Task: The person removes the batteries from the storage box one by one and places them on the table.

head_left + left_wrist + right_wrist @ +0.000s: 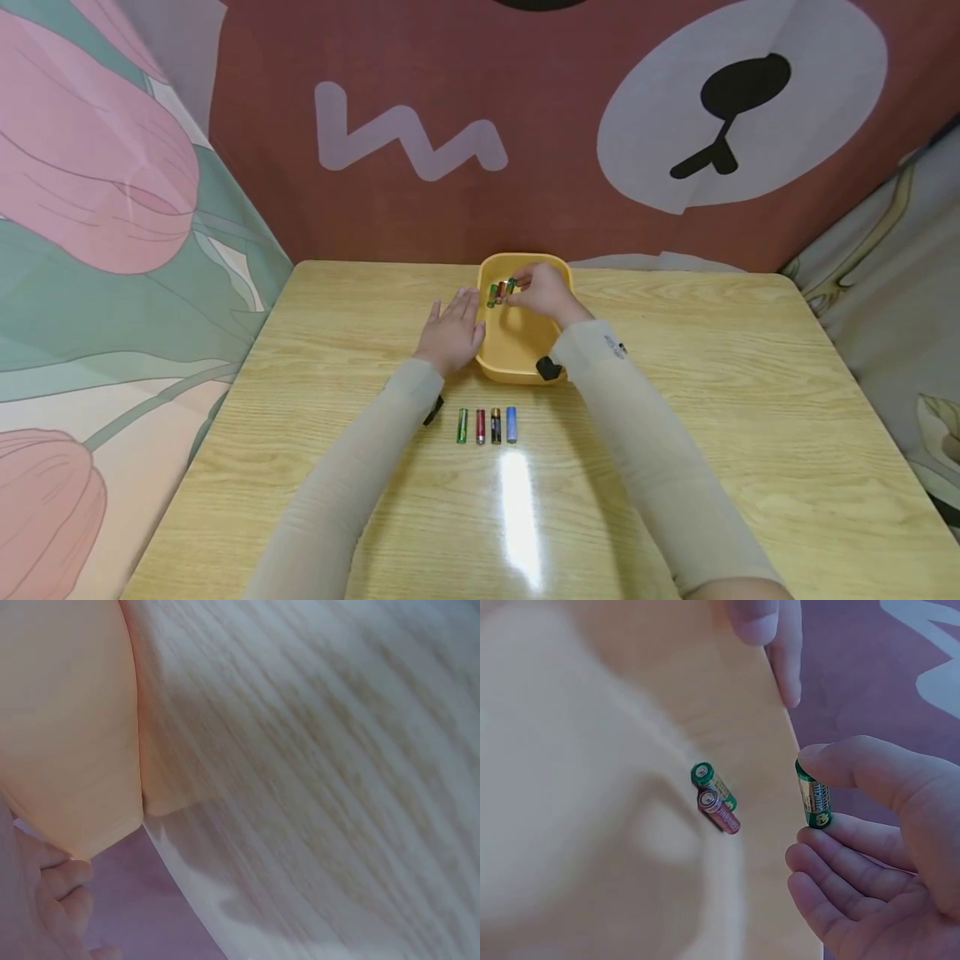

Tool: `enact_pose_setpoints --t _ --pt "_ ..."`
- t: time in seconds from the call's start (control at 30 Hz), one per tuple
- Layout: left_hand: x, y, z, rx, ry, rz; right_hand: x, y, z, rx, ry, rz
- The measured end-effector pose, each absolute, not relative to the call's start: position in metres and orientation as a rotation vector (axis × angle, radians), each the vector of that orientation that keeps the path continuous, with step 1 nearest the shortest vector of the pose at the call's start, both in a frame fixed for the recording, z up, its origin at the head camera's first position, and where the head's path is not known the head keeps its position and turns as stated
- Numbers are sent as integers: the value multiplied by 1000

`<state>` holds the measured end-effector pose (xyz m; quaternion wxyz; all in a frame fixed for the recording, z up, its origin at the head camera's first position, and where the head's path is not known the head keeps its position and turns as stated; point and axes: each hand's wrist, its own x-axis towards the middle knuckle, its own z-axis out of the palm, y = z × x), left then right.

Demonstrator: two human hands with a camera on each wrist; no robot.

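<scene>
A yellow plastic basket (517, 342) stands near the back edge of the table. Over its inside, my right hand (549, 293) pinches a green battery (814, 795) end to end between thumb and a finger. Another green battery (714, 784) and a red battery (719, 812) lie side by side in the basket, close to the pinched one. My left hand (450, 333) lies with straight fingers along the basket's left side, fingertips at the rim; part of it shows at the lower left of the left wrist view.
In front of the basket, a green battery (462, 426), a red battery (481, 426), a black battery (496, 425) and a blue battery (512, 424) form a row on the wooden table (337, 333). A printed curtain (450, 208) hangs behind the table.
</scene>
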<state>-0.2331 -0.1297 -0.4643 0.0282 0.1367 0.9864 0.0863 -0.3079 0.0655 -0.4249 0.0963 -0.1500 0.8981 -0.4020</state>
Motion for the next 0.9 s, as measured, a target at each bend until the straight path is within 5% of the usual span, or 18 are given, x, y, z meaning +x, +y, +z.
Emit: enact_pose_setpoints --t 0.9 --pt "-237 -128 -462 392 3048 239 -268 75 -418 -507 2662 -1340"
